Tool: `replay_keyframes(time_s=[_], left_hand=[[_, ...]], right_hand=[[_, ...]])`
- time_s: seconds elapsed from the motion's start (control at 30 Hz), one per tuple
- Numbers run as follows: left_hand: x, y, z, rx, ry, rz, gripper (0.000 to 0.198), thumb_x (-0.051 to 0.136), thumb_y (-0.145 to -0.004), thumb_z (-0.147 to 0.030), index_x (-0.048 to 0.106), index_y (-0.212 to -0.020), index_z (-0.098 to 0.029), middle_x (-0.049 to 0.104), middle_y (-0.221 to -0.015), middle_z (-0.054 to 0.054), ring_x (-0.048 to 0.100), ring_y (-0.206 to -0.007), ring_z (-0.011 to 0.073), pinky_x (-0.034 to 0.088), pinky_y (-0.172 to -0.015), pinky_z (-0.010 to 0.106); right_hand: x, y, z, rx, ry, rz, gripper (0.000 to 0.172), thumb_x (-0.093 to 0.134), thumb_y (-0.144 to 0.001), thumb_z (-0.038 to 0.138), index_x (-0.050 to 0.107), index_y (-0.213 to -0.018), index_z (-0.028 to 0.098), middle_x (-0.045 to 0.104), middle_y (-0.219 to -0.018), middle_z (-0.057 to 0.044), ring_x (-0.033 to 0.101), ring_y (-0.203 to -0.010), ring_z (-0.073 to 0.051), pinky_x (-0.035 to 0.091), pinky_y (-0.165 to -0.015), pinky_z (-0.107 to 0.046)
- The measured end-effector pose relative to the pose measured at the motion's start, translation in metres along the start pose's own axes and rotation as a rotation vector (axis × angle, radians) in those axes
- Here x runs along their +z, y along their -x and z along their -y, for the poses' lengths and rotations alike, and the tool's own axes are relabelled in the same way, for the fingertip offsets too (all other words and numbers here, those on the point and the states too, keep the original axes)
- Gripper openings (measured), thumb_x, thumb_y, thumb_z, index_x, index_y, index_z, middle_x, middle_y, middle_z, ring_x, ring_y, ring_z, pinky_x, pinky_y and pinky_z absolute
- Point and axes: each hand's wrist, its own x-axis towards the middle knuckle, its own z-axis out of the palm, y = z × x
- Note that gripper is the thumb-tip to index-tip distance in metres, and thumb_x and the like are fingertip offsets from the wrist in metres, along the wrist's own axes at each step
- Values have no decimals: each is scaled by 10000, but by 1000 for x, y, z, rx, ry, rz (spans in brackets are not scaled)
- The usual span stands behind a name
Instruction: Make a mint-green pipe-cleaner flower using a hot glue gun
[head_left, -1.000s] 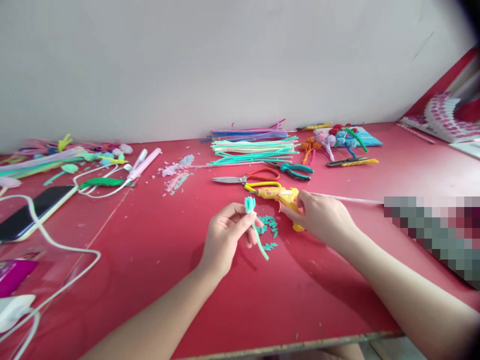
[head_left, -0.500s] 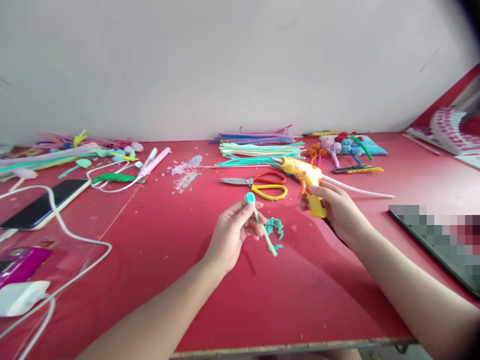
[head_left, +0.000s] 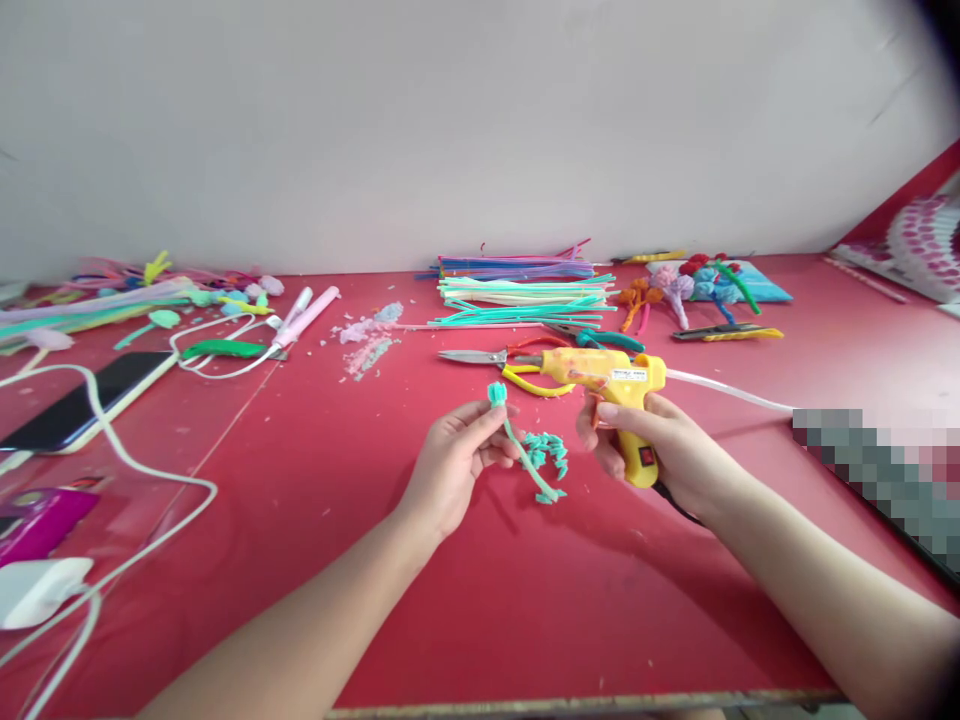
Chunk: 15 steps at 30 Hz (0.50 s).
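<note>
Between thumb and fingers, my left hand (head_left: pixel 457 465) pinches a pale green pipe-cleaner stem (head_left: pixel 531 462) with a small turquoise tuft (head_left: pixel 496 394) at its top. My right hand (head_left: pixel 667 440) is wrapped round the handle of a yellow hot glue gun (head_left: pixel 600 370), its nozzle pointing left and apart from the tuft. A white glue stick (head_left: pixel 731 390) sticks out of the gun's back. Short turquoise pipe-cleaner pieces (head_left: pixel 551 450) lie on the table behind the stem. Scissors (head_left: pixel 480 357) with red and yellow handles lie beyond, partly covered by the gun.
Pipe-cleaner bundles (head_left: pixel 525 290) lie at the back, near teal-handled pliers (head_left: pixel 611 340). Small pipe-cleaner flowers (head_left: pixel 705 285) and a cutter (head_left: pixel 727 332) are at back right. A phone (head_left: pixel 97 400), a pink curling-iron-like tool (head_left: pixel 307 318) and white cables (head_left: pixel 180 500) occupy the left.
The glue gun has come down and nearer to me, turning from tilted upward to roughly level. My left hand keeps its pinch on the stem, almost in place.
</note>
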Motion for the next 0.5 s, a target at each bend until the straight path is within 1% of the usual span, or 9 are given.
replay_keyframes(time_s=[0.07,0.17,0.23,0.33,0.37,0.43,0.5], left_hand=[[0,-1,1,14,-9,2,131,670,-790,-257,661,-801,-127,656,-639,-7,623,-550,81,497,-548,171],[-1,0,2,58,-57,16,154,639,-819,-281,654,-791,-130,684,-695,16,650,-598,108,530,-600,208],[-1,0,3,79,-77,10,146,644,-817,-279,647,-774,-140,678,-673,5,644,-586,107,530,-581,207],[-2,0,3,89,-50,-14,109,667,-799,-254,657,-778,-147,665,-652,-13,623,-552,83,506,-522,166],[-2,0,3,88,-36,-21,106,668,-799,-248,663,-781,-144,668,-667,-11,619,-553,75,503,-518,155],[-3,0,2,82,-15,-30,112,665,-802,-243,669,-777,-134,675,-693,-4,620,-571,66,510,-540,146],[-3,0,2,76,0,-43,113,679,-789,-240,660,-757,-133,665,-660,-7,618,-566,68,518,-551,151]], right_hand=[[1,1,-2,-36,0,0,216,624,-818,362,607,-901,163,633,-738,-19,483,-499,-86,374,-496,-231],[4,4,-5,-71,102,-2,287,586,-841,433,624,-924,160,637,-745,-37,562,-621,-136,440,-590,-265],[6,6,-5,-118,231,14,313,551,-863,460,639,-895,161,650,-752,-47,605,-696,-164,467,-647,-282],[10,10,-3,-210,375,12,327,543,-865,474,655,-883,167,652,-783,-49,620,-738,-177,486,-668,-284],[11,11,-2,-233,404,-6,327,550,-861,475,661,-922,173,647,-788,-45,617,-748,-177,488,-663,-278],[13,12,-1,-258,442,-22,360,545,-865,475,649,-1062,192,643,-798,-39,615,-769,-181,492,-664,-272],[15,11,-1,-277,483,4,390,517,-883,473,628,-1148,209,645,-795,-36,615,-773,-182,493,-669,-270]])
